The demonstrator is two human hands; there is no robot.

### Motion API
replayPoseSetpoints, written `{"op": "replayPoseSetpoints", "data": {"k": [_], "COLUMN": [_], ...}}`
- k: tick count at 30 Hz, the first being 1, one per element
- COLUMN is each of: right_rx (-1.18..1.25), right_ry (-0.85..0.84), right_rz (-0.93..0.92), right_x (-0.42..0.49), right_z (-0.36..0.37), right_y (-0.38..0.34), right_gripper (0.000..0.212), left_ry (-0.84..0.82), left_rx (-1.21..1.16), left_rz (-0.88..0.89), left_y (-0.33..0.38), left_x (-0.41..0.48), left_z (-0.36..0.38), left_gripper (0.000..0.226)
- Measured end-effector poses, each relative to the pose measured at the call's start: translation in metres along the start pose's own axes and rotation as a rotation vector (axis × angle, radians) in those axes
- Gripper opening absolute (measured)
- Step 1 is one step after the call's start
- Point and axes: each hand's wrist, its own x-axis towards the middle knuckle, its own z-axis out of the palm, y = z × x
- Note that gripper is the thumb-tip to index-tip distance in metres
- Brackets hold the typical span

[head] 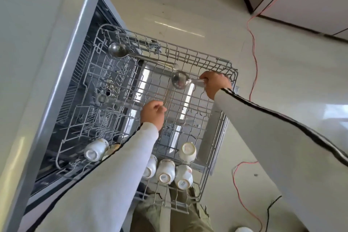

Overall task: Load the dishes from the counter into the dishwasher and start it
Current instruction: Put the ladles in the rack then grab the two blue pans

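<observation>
Head view, looking straight down at a pulled-out wire rack (216, 62) of the dishwasher (49, 147).

Nearest me, below both wrists, five white cups (165, 170) sit mouth-down in the rack. Four are clustered together and one stands apart, on the far side of the left sleeve.

Above them my left hand (153, 113) hovers over the middle of the rack. Its fingers (160, 108) are curled and seem to pinch a thin utensil (166, 96) that runs away from the fingertips. It is too slim and pale for me to name.

Further out, my right hand (214, 84) is at the rack's outer rim, with its fingers (204, 76) wrapped around the handle of a steel ladle (178, 80). The bowl points inward from the fingertips, just over the wires.

I judge the ladle stiff, fairly light and bowl-heavy. Polished metal is slippery, so a firm hold along the handle suits it, and it will clatter rather than break. The cups are the fragile pieces.

Beyond both hands, a second ladle (118, 49) lies across the rack's far corner.

To the left of the left fingers is the pale desk (18, 24). Only a bare part of it is in the picture, so I cannot tell whether any dishes are waiting on it.

Past the right fingers, a red cable (253, 47) trails over the floor (188, 5).

The held ladle's handle is blurred and mostly hidden in the fist. The lower rack is only glimpsed through the wires, and I cannot see any controls.
</observation>
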Motion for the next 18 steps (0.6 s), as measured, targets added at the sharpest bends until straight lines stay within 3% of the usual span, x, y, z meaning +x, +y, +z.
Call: {"op": "replayPoseSetpoints", "data": {"k": [4,8,14,18], "right_rx": [-0.201,-0.184,0.1,0.028], "right_ry": [0.017,0.002,-0.086,-0.127], "right_rz": [-0.059,-0.011,0.142,0.162], "right_x": [-0.002,-0.002,0.007,0.017], "right_z": [0.009,0.01,0.007,0.017], "right_y": [0.001,-0.001,-0.004,0.0], "right_gripper": [0.047,0.046,0.041,0.055], "left_ry": [-0.012,-0.041,-0.033,-0.016], "left_rx": [0.137,0.175,0.095,0.08], "left_rz": [0.068,0.136,0.167,0.188], "left_y": [-0.011,-0.012,-0.022,-0.035], "left_x": [-0.009,-0.018,-0.031,-0.038], "left_z": [-0.003,-0.002,-0.004,-0.01], "left_gripper": [0.019,0.02,0.019,0.019]}}
